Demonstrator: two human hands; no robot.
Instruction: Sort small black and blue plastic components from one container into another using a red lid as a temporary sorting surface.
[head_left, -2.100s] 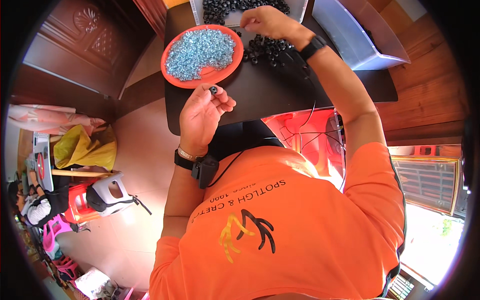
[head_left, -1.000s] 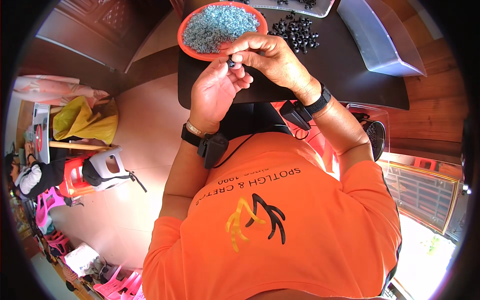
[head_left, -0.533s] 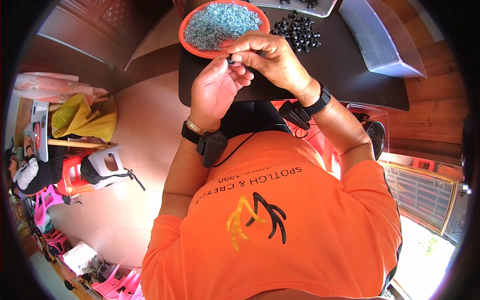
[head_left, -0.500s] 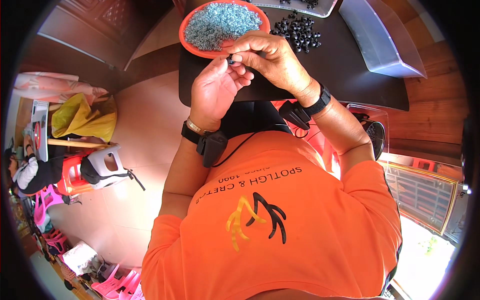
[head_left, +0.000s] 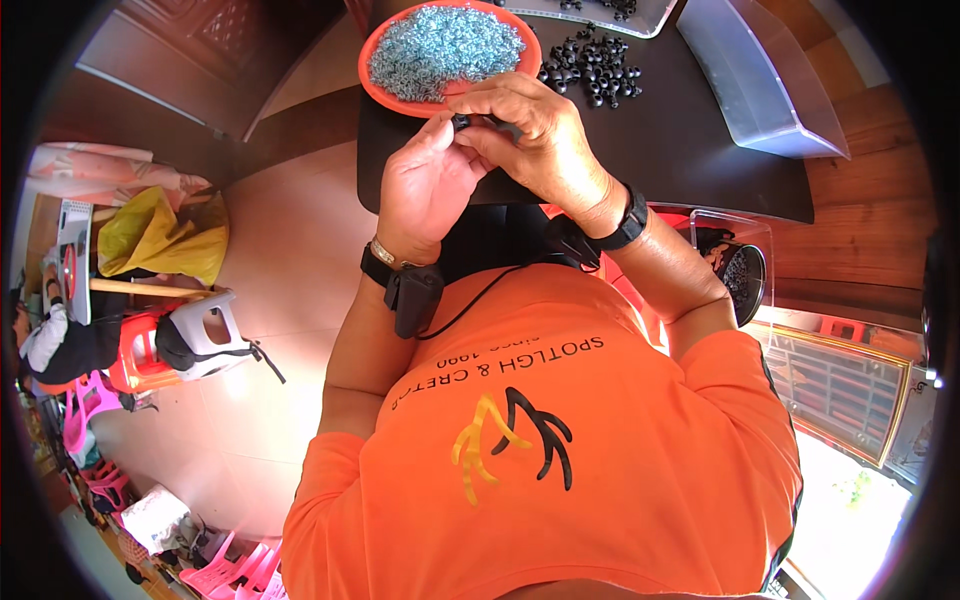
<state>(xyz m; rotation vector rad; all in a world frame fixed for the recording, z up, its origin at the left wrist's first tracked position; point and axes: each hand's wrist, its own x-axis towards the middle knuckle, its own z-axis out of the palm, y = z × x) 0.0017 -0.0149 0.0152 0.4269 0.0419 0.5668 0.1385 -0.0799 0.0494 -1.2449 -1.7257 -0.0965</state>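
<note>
My left hand (head_left: 428,185) is raised at the table's near edge, palm up, its thumb and fingertips closed on a small black part (head_left: 461,122). My right hand (head_left: 535,130) meets it from the right, fingers bent and pinched together against the same part. Whether the right fingers hold a second small piece is hidden behind them. Just beyond both hands stands an orange-red bowl (head_left: 385,99) heaped with small silvery metal pieces (head_left: 440,50). A loose pile of small black parts (head_left: 600,72) lies to the right of the bowl.
The dark table (head_left: 700,160) carries a clear tray (head_left: 655,28) with more black parts at the back and a translucent bin (head_left: 765,90) on the right. Below its right edge sits a round container (head_left: 745,285) of small pieces. A person (head_left: 50,335) is at the far left.
My right hand has shifted slightly down and its fingers have curled further over the black part. The left fingers have drawn in behind the right hand.
</note>
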